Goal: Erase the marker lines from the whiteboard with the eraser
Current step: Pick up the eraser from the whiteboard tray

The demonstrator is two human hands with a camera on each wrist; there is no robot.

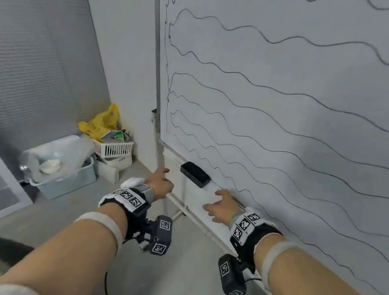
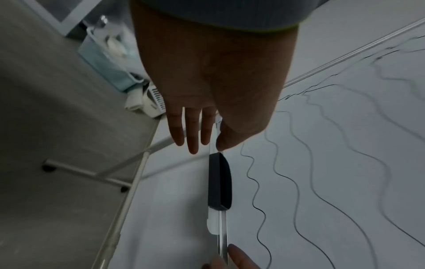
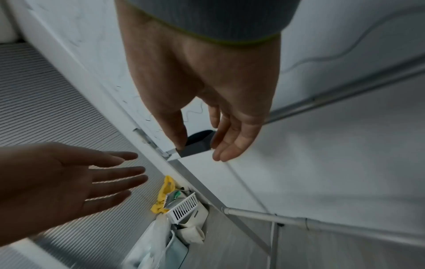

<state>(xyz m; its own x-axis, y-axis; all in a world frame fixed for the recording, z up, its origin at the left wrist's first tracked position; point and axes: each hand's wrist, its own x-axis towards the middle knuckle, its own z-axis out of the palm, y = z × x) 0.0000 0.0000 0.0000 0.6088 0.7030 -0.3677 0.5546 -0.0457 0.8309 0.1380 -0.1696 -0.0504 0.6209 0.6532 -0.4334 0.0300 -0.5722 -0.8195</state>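
We see the whiteboard [image 1: 288,89] covered with wavy marker lines [image 1: 253,80], none of them yet erased. The black eraser [image 1: 195,177] rests on the narrow tray [image 1: 211,188] along the board's lower edge, near the lower left corner. Its long axis runs along the tray, parallel to the board's bottom edge.

Both hands are empty. The right hand [image 1: 221,207] reaches toward the eraser with fingers spread and relaxed; in the right wrist view its thumb and fingers [image 3: 224,145] bracket the eraser's near end [image 3: 195,146], the thumb tip just at its top edge. We cannot tell from these views whether the thumb is already touching. The left hand [image 1: 161,184] hovers just beside the tray's outer edge, left of the eraser, fingers extended and holding nothing; in the left wrist view its fingertips [image 2: 193,143] lie just short of the eraser's end [image 2: 218,182].

The eraser thus lies ahead of both hands and between them. We judge that the right hand is better placed to take it, since its opened span already straddles the short width of the block. The coming grasp calls for closing across that width, then lifting the eraser clear of the tray and up to the lines
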